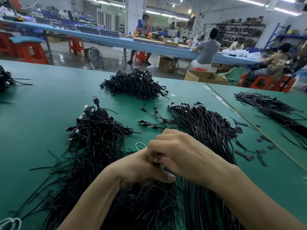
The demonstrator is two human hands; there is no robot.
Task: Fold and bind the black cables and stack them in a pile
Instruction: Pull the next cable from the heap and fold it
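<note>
My left hand (141, 170) and my right hand (179, 153) meet low in the middle of the green table (41, 113). Both have curled fingers closed together on a black cable (160, 165); most of that cable is hidden between them. Under my hands lies a mass of loose straight black cables (204, 130) running away to the upper right. A pile of bound cables (94, 130) with USB plugs sits to the left. A second pile of bound cables (134, 83) lies farther back.
A white tie loop (140, 145) lies just beyond my left hand, and more white ties (11, 223) sit at the bottom left. Black strips (259, 102) cover the right-hand table. Another cable heap (5, 78) is at the far left. People sit at a blue bench (116, 42) behind.
</note>
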